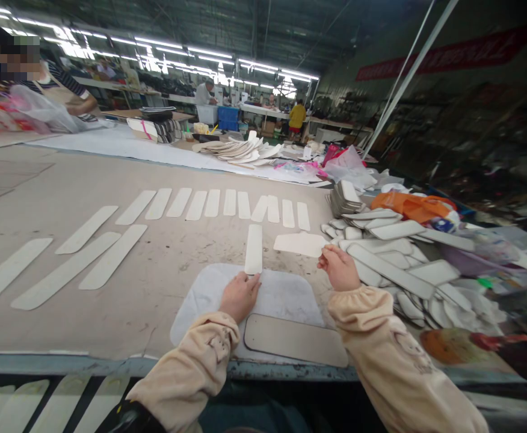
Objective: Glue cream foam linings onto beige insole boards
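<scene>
My left hand (240,296) is closed, its fingertips at the near end of a white rounded strip (254,249) that points away from me. My right hand (341,269) pinches the right end of a wider white panel (300,245) with shaped corners. Beneath my left hand lies a pale grey cloth-like sheet (290,293). On the near part of that sheet rests a larger grey-beige rounded panel (296,340) with a dark edge. The undersides of both hands are hidden.
Several white strips (212,203) lie in a row across the table (123,319), with longer ones (67,273) to the left. At right is a heap of padded pieces (394,264) beside an orange bag (412,206). A person (71,90) is at the far left.
</scene>
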The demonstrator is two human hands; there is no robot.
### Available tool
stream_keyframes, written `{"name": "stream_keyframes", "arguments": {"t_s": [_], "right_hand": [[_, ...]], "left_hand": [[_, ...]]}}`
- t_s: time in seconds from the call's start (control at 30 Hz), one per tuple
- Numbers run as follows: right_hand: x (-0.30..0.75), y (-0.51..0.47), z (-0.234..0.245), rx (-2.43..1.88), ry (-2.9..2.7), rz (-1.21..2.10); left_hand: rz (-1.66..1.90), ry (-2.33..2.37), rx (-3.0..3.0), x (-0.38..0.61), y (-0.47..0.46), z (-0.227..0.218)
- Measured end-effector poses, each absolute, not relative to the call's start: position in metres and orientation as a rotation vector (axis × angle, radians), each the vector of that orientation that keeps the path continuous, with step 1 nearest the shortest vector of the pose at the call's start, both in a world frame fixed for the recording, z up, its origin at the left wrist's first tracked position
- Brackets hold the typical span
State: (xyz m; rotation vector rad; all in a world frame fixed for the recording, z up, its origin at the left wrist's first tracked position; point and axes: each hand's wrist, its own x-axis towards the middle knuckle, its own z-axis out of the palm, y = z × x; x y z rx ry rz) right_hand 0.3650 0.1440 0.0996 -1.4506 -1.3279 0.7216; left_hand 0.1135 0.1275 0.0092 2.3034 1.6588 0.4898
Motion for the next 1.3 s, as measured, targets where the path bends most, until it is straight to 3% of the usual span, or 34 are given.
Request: {"name": "stream_keyframes", "arguments": {"t_s": [0.3, 0.73, 1.1, 1.3], "right_hand": [[0.368, 0.050, 0.152, -0.934, -0.953, 1.143], [0.375, -0.035, 0.154, -0.901, -0.825, 1.092], [0.358, -0.054, 0.152, -0.863, -0.769, 1.165], [0.367, -0.055, 0.136, -0.919, -0.739, 1.153]], "left_hand": [[0.706, 1.654, 2.076, 0.105, 0.136, 0.003], [0.875, 1.540, 1.646, 0.113, 0.113, 0.024], [0.609, 1.080, 0.808, 0.120, 0.027, 0.056], [0.782, 1.067, 0.688, 0.115, 0.027, 0.054]]}}
